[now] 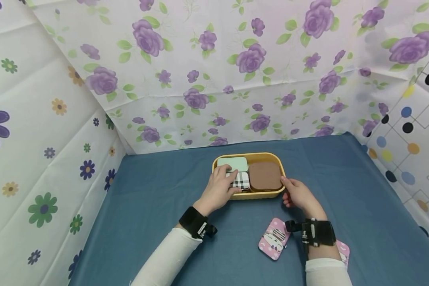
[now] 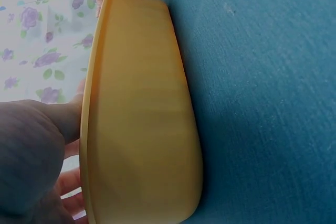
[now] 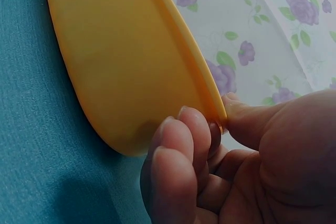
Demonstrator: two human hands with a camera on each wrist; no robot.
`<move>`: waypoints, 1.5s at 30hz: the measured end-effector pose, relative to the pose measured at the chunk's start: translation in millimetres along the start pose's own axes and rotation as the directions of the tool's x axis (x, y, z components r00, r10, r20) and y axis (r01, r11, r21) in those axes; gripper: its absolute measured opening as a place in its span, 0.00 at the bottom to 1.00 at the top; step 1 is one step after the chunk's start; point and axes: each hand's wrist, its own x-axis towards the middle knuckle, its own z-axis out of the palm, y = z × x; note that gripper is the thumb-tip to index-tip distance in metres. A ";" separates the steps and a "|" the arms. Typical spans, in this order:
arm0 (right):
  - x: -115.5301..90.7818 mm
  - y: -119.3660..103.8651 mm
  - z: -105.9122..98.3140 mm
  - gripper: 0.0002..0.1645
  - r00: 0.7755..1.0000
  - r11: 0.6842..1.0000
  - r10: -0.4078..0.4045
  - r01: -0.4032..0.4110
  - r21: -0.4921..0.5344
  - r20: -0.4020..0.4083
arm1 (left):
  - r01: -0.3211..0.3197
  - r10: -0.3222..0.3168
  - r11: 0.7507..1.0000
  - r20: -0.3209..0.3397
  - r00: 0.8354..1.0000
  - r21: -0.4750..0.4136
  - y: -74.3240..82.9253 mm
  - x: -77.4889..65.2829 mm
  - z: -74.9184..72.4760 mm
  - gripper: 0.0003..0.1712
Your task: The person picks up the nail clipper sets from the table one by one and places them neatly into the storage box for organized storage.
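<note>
A yellow plastic box (image 1: 256,195) stands on the cloth, holding a mint green tin (image 1: 234,162), a black-and-white plaid tin (image 1: 241,181) and a brown square tin (image 1: 265,176). My left hand (image 1: 218,186) reaches over the box's left end, thumb at the near edge of the plaid tin and index finger at its far edge. Its other fingers lie by the green tin. In the left wrist view the box wall (image 2: 142,103) hides part of those fingers. My right hand (image 1: 300,195) pinches the rim at the right end, thumb (image 3: 252,121) on top and fingers curled beneath.
On the blue cloth (image 1: 157,186), a pink cartoon tin (image 1: 273,239) lies before the box. Another pink tin (image 1: 343,252) is partly hidden under my right forearm. Flowered sheeting (image 1: 200,91) rises behind the box, with patterned sheets at both sides.
</note>
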 end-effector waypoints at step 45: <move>-4.5 -4.5 2.2 0.36 1.000 1.000 0.001 -0.001 -0.021 -0.021 | 0.246 -0.556 0.386 -0.011 0.831 -0.889 -31.8 -43.5 33.0 0.28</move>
